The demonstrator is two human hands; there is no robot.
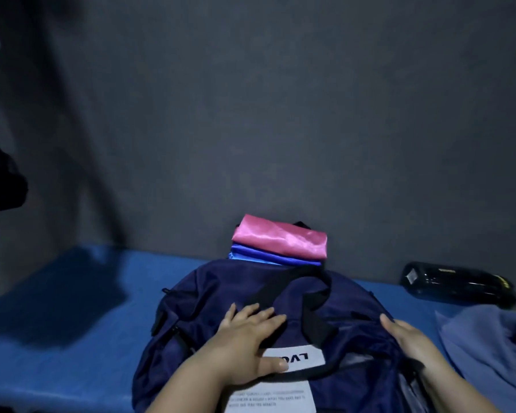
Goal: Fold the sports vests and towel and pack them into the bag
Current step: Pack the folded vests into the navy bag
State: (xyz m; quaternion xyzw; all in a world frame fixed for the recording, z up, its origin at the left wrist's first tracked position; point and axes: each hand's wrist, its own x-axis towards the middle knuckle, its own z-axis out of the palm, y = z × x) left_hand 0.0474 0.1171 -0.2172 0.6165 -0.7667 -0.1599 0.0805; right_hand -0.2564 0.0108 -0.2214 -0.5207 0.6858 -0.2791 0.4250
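Left hand (245,338) flat on bag (221,287), fingers spread, prob pinning it steady. Right hand (408,338) on bag's right side, fingers straight, together. Folded vests (280,239) stacked behind bag, ready to pack; towel (489,347) right of bag, crumpled.

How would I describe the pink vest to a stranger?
Find the navy bag on the blue table. Behind it, against the grey wall, the pink vest lies folded. It is the shiny top layer, resting on the blue vest.
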